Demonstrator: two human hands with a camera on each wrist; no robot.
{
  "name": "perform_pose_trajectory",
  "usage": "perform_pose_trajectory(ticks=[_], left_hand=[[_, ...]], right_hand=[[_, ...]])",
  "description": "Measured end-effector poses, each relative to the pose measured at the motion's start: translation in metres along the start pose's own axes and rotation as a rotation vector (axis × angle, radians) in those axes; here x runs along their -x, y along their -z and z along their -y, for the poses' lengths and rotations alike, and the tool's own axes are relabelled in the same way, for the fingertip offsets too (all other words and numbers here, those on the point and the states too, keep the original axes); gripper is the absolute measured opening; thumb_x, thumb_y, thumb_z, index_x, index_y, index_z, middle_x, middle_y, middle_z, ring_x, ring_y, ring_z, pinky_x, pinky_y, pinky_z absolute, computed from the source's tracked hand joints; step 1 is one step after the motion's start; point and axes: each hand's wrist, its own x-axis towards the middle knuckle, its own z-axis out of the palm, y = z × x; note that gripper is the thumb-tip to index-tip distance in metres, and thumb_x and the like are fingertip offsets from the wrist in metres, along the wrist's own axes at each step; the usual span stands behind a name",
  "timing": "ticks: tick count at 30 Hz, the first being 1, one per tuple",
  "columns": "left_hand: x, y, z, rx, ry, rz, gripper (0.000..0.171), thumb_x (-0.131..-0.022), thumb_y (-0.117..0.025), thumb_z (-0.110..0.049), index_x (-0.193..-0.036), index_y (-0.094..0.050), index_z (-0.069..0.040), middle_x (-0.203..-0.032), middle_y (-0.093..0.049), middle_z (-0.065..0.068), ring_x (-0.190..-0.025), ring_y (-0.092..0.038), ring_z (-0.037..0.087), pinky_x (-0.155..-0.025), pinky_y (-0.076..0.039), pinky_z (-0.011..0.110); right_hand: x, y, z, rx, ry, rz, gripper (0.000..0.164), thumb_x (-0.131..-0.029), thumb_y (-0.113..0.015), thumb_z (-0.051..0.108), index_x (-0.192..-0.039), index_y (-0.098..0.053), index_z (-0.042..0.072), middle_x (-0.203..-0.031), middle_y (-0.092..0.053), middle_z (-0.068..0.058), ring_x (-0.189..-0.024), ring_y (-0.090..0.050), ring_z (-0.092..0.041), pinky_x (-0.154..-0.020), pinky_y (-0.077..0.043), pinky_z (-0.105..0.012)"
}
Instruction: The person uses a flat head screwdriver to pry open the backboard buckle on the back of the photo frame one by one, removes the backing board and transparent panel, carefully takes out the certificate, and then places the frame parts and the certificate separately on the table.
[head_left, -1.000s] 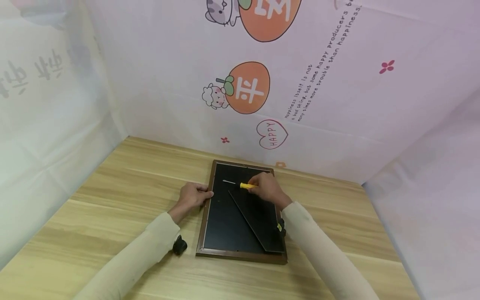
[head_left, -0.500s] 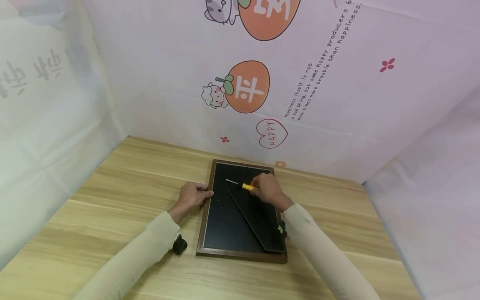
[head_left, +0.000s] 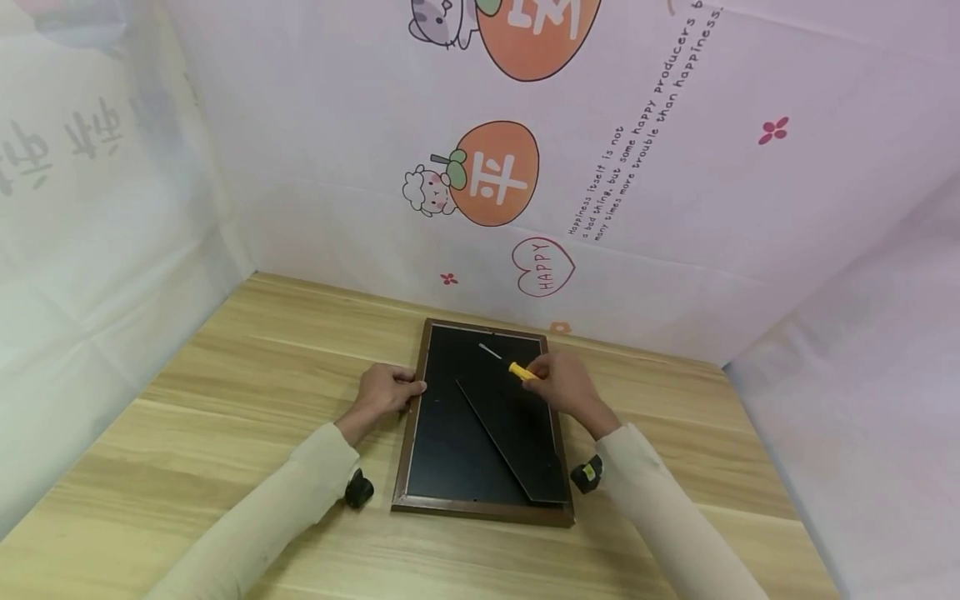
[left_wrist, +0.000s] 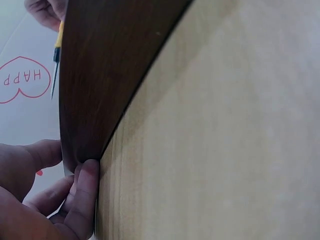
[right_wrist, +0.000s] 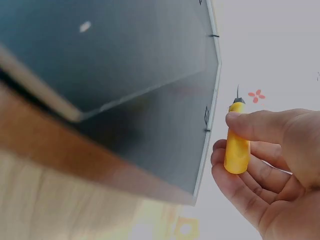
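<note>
Screwdriver (head_left: 522,372) pinched in right grip (head_left: 564,384) over picture frame (head_left: 480,511) at lower centre, rim (head_left: 409,442) in left grip (head_left: 382,390), apparently between tabs (right_wrist: 214,35), next calling for controlled tip (head_left: 488,350) contact.

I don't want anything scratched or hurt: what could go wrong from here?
The right hand pinches the yellow-handled screwdriver above the black backing board, so a slip might scratch it. The left hand grips the brown picture frame by its left side, so a stray poke could hit that hand.
</note>
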Motion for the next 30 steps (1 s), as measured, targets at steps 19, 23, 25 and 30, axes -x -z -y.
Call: perform_pose_trajectory(ticks=[19, 23, 25, 30], left_hand=[[0.002, 0.001, 0.000, 0.027, 0.027, 0.008, 0.032, -0.086, -0.077, -0.021, -0.111, -0.074, -0.003, -0.095, -0.076, 0.014, -0.060, -0.068, 0.010, -0.059, -0.056, 0.025], [0.003, 0.001, -0.001, 0.015, 0.023, 0.010, 0.030, -0.086, -0.076, -0.021, -0.110, -0.075, -0.003, -0.094, -0.076, 0.014, -0.062, -0.068, 0.011, -0.062, -0.057, 0.027], [0.003, 0.001, -0.001, 0.018, 0.024, 0.012, 0.031, -0.086, -0.076, -0.021, -0.111, -0.074, -0.003, -0.095, -0.076, 0.014, -0.062, -0.068, 0.011, -0.063, -0.058, 0.028], [0.003, 0.000, -0.001, 0.033, 0.019, 0.017, 0.028, -0.086, -0.076, -0.019, -0.109, -0.075, -0.003, -0.091, -0.077, 0.014, -0.059, -0.067, 0.010, -0.059, -0.057, 0.027]], right_hand=[[0.037, 0.017, -0.050, -0.064, -0.094, -0.089, 0.019, -0.084, -0.077, 0.021, -0.095, -0.075, 0.005, -0.090, -0.075, -0.011, -0.081, -0.069, -0.023, -0.065, -0.053, -0.033], [0.044, 0.018, -0.062, -0.065, -0.126, -0.089, 0.020, -0.085, -0.076, 0.021, -0.096, -0.075, 0.004, -0.091, -0.075, -0.011, -0.082, -0.070, -0.023, -0.064, -0.053, -0.033], [0.048, 0.019, -0.067, -0.071, -0.147, -0.085, 0.021, -0.085, -0.076, 0.020, -0.097, -0.074, 0.003, -0.092, -0.075, -0.013, -0.082, -0.070, -0.024, -0.064, -0.054, -0.033], [0.062, 0.021, -0.081, -0.073, -0.207, -0.081, 0.027, -0.087, -0.074, 0.021, -0.101, -0.072, -0.002, -0.099, -0.073, -0.020, -0.084, -0.070, -0.029, -0.062, -0.056, -0.033]])
